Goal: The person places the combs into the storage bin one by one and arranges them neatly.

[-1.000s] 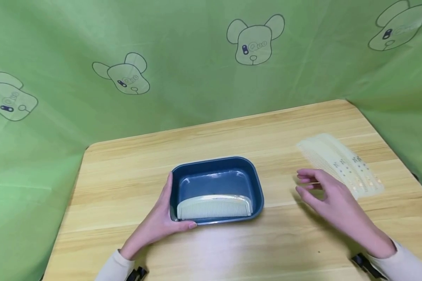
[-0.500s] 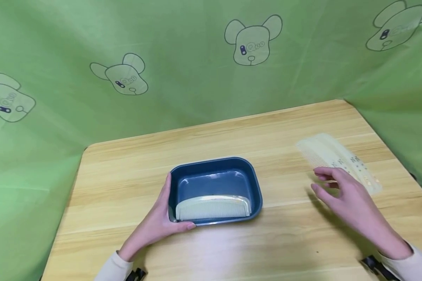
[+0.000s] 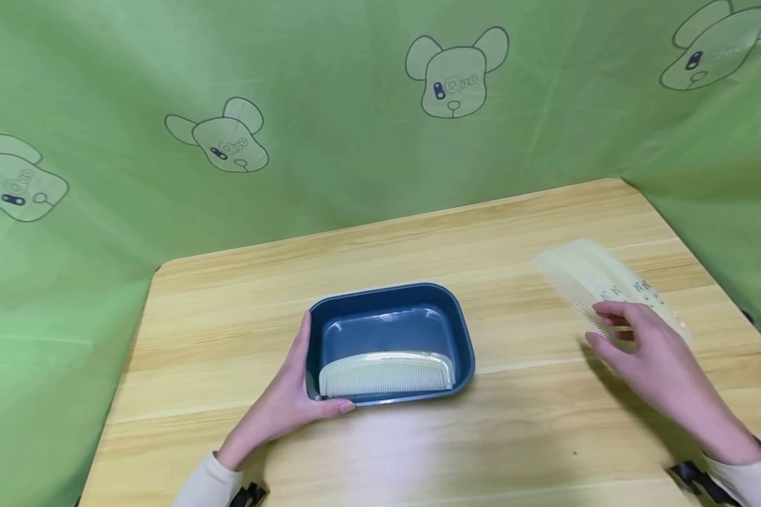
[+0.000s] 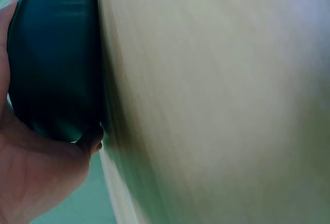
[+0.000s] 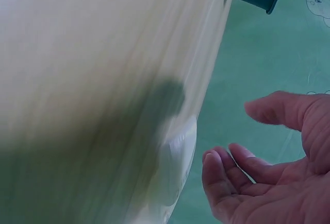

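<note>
A dark blue plastic tray (image 3: 391, 338) with rounded corners stands on the table. Lying along its near wall is one pale comb (image 3: 387, 375), teeth toward me. My left hand (image 3: 285, 398) grips the tray's near left corner, fingers along the left side and thumb along the front; the left wrist view shows this left hand (image 4: 46, 167) around the tray's outer wall (image 4: 56, 59). To the right, several pale, translucent combs (image 3: 586, 264) with small flower prints lie side by side, overlapping. My right hand (image 3: 653, 359) hovers over their near end, fingers loosely bent, holding nothing, thumb apart.
The wooden table (image 3: 469, 451) reaches back to a green cloth (image 3: 342, 169) printed with bear-like heads, which also hangs at both sides. Dark straps (image 3: 700, 482) sit at both wrists.
My right hand has moved right, from the gap beside the combs to over their near end. The left hand, tray and comb inside it have stayed put.
</note>
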`<state>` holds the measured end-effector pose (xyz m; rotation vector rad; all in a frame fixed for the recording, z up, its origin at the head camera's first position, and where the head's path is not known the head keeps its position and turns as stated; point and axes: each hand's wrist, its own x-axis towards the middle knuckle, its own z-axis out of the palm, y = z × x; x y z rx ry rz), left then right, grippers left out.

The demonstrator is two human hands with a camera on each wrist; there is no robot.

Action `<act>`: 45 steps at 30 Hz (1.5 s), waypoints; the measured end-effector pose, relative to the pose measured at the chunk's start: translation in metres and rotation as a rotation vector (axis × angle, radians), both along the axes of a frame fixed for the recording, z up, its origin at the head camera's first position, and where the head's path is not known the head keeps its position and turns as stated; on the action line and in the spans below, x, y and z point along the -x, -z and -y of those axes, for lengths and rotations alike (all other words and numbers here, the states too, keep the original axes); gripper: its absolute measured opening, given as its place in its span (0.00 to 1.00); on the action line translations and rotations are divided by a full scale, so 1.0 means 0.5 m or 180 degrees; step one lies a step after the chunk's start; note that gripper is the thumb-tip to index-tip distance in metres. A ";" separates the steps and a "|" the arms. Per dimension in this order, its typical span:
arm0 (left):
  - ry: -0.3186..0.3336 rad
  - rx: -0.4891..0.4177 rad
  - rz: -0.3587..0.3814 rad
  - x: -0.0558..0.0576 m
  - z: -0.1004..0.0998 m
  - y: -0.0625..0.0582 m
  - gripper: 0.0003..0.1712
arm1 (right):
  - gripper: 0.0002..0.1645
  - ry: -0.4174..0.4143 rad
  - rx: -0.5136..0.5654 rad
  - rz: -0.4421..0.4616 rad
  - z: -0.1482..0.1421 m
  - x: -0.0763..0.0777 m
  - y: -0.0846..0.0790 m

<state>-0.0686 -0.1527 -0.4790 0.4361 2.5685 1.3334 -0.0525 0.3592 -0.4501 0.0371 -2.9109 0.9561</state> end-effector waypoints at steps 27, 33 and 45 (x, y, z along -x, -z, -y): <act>0.0020 0.0011 0.0002 0.003 0.000 0.005 0.84 | 0.40 0.0114 -0.0479 -0.0063 -0.031 0.008 0.025; 0.0012 0.0015 -0.0006 0.003 0.000 0.002 0.84 | 0.43 0.0157 -0.0576 -0.0045 -0.037 0.012 0.028; -0.0008 0.0004 -0.0017 0.001 0.000 0.003 0.85 | 0.51 0.0248 -0.0735 0.0189 -0.032 0.015 0.023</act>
